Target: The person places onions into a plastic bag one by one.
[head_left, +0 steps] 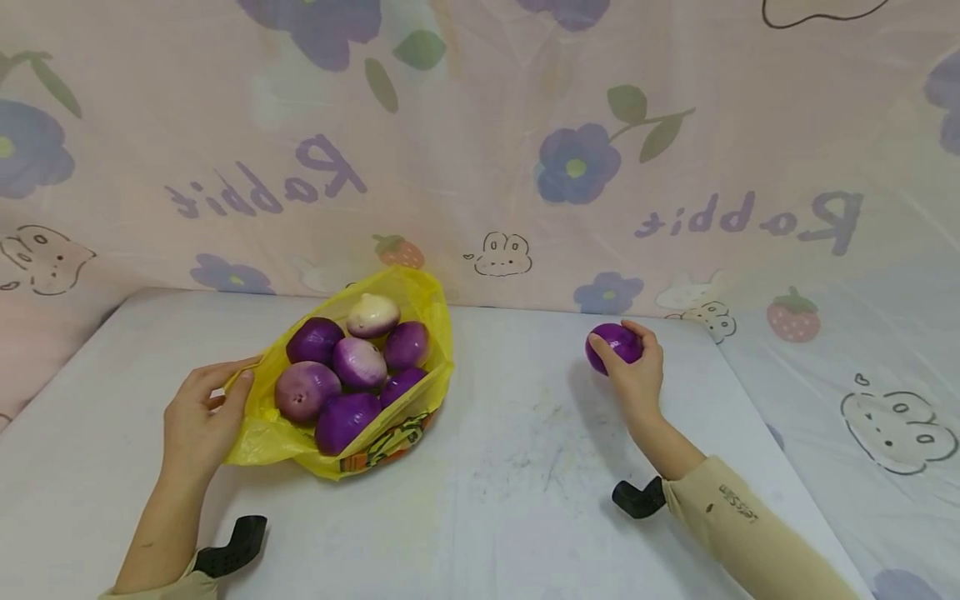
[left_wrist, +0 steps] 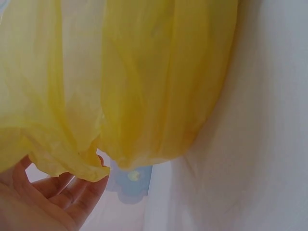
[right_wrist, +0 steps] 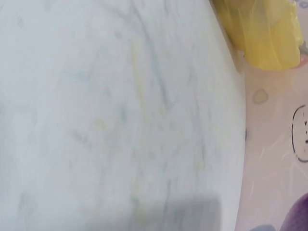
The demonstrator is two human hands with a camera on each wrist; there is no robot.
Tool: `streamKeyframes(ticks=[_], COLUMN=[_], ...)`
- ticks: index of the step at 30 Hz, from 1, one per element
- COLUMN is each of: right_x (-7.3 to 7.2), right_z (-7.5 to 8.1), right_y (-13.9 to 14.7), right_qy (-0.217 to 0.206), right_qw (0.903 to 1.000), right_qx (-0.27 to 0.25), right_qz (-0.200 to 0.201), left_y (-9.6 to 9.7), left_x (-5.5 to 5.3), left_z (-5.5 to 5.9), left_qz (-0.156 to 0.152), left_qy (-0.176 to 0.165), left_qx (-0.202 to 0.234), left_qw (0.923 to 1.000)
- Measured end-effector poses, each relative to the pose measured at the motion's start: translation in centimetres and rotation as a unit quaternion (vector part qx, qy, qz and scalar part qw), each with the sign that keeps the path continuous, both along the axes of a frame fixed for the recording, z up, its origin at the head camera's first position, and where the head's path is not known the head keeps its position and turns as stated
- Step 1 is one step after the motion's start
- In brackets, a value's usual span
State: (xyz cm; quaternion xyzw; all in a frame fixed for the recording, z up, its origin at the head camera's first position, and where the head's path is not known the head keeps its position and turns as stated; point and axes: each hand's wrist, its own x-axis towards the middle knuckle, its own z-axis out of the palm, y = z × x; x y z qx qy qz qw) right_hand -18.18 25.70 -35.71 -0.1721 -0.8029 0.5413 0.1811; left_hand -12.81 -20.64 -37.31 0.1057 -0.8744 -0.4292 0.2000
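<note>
At the table's left, a yellow plastic bag (head_left: 266,437) lies with its mouth spread, and several purple red onions (head_left: 307,390) show inside. One pale-topped onion (head_left: 372,315) sits at the back of the bag. My left hand (head_left: 201,421) pinches the bag's left rim between thumb and fingers; in the left wrist view the bag (left_wrist: 144,86) hangs over the fingers (left_wrist: 89,197). Well to the right of the bag, my right hand (head_left: 637,375) grips a single shiny red onion (head_left: 621,342). Only an edge of a purple onion (right_wrist: 299,216) shows in the right wrist view.
The white table (head_left: 517,517) bears faint smudges between the bag and my right hand. Behind it hangs a pink printed cloth (head_left: 465,192), which also runs along the right side. Black curved pieces (head_left: 243,542) jut from both sleeve cuffs.
</note>
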Motion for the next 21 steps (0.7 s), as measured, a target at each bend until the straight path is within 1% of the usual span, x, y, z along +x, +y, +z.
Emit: streamKeyframes(ticks=[9,18,21], right_x=[-0.3,-0.7,-0.8], right_z=[0.6,1.6,1.8], right_y=[-2.8,-5.6,-6.7], right_qy=[0.023,0.034,0.045], right_qw=[0.9979,0.9948,0.9927], right_qx=[-0.021,-0.042,-0.050], right_qz=[0.056,0.086,0.100], left_y=[0.0,0.0,0.1], left_x=[0.0,0.0,0.0], left_z=[-0.1,0.0,0.1], left_qz=[-0.003,-0.002,-0.001], left_qy=[-0.004,0.005,0.010], left_qx=[0.002,0.009,0.010], left_qw=[1.0000,0.9999,0.9999])
